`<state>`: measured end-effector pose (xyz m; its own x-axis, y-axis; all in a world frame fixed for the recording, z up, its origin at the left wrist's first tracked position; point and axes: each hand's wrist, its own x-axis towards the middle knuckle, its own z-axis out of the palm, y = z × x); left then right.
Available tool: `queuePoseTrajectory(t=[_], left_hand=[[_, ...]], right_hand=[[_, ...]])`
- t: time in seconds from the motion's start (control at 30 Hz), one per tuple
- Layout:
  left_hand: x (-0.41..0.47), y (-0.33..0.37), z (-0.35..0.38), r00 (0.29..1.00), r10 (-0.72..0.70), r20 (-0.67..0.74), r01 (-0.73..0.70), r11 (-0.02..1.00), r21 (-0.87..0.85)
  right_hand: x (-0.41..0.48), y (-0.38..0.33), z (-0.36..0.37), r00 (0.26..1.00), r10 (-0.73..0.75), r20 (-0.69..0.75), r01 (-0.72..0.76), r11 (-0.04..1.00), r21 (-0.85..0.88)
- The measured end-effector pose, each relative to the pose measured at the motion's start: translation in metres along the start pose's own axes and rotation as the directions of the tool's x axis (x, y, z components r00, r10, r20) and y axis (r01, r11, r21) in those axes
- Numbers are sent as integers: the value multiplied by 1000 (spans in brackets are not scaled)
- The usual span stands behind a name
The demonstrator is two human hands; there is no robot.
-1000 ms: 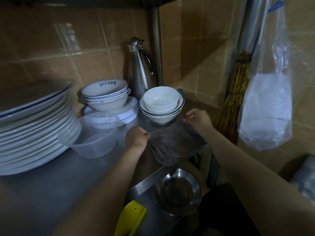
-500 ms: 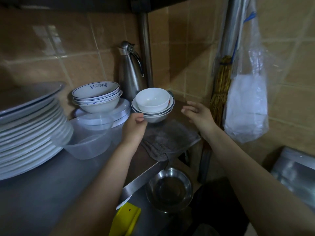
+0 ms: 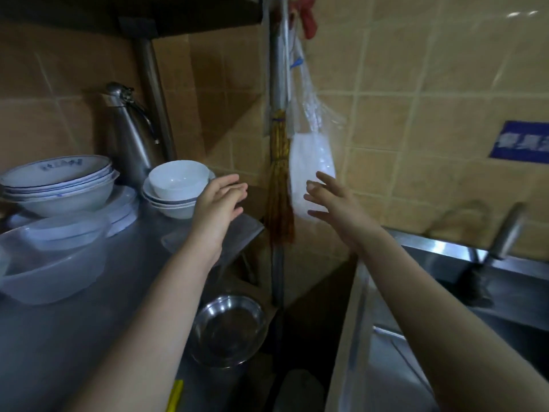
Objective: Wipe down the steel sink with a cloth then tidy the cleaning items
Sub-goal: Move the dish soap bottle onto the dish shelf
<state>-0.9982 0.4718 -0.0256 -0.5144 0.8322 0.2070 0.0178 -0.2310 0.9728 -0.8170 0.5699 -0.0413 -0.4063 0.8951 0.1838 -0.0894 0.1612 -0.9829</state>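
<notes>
Blue marks on the top bowl (image 3: 56,171) and the wall sign (image 3: 521,142) are too blurred to read.

White bowls (image 3: 178,179) stack beside a steel flask (image 3: 133,135) on the counter (image 3: 59,337). A straw broom (image 3: 279,185) and plastic bag (image 3: 312,156) hang at the tiled wall (image 3: 416,69).

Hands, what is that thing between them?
A broom hangs between the left hand and the right hand. The head view shows it.
</notes>
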Motion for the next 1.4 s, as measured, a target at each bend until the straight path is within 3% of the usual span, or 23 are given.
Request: queuePoseTrajectory(t=[0.23,0.6,0.87,1.17,1.4], left_hand=[[-39,-4,80,990,-42,134,52,996,-68],[-146,-15,234,955,-100,279,123,990,-67],[-214,-38,354,887,-184,423,214,977,-23],[-234,-84,463,775,-299,557,316,946,68],[-222,-133,540,692,-372,618,377,917,130]], right_hand=[[-57,-8,-74,980,11,-198,-8,1000,17],[-173,-22,-223,940,29,-340,-32,999,-2],[-246,-7,-340,880,86,-467,-98,995,-2],[-274,29,-442,736,155,-660,-173,984,38],[-262,61,-506,657,226,-720,-227,969,98]])
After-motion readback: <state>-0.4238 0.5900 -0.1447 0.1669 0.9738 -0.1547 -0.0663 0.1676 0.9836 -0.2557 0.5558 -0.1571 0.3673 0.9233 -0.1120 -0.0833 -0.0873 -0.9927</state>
